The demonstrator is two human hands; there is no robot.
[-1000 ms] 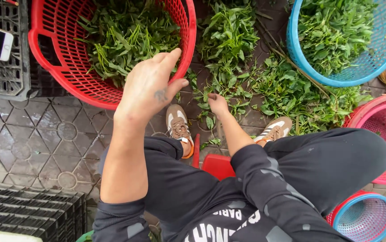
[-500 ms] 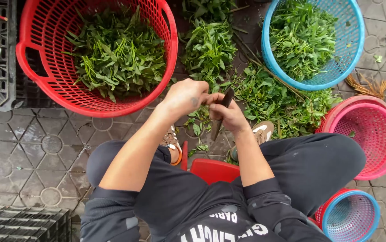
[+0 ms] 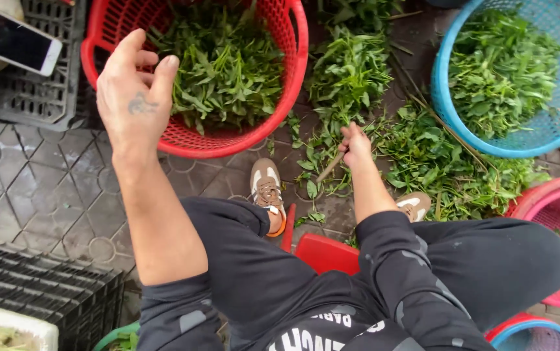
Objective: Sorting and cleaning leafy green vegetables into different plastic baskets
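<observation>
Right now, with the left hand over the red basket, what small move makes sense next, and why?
Probably bring the open, empty left hand from the red basket across to the right hand, which grips a thin stalk over the loose greens on the ground.

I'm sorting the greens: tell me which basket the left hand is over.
The red basket, upper left: the left hand hangs over its rim. The blue basket is far right.
</observation>
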